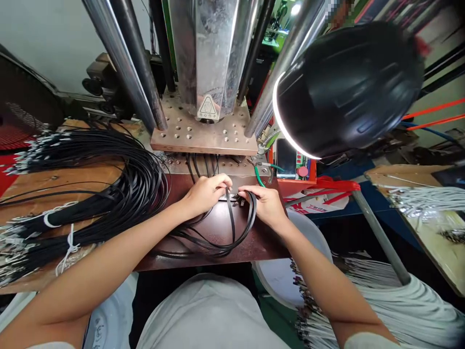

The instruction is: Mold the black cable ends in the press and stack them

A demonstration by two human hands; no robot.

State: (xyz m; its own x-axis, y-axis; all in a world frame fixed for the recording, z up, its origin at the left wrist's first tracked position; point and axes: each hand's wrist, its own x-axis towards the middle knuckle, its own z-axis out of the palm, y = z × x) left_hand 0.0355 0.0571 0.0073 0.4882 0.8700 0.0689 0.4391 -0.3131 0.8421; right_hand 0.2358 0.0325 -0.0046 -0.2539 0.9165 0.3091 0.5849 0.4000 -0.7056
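Note:
My left hand (209, 195) is closed, its thumb and fingertips pinching one flat black cord (231, 220) near its end. Just to the right, my right hand (267, 203) is closed round several black cords (250, 213) that loop down over the dark red tabletop (269, 242). Between the two hands lie small metal pieces (240, 199), too small to make out well. Behind the hands, more black cords (198, 165) run in under the plate (203, 140) of a press.
A big bundle of black cords (145, 179) with white ties lies on a wooden board (72, 174) at left. A black lamp (348, 87) hangs at upper right. White cords (410, 305) lie at lower right, beside a white tub (279, 281). A control box (290, 162) stands right of the press.

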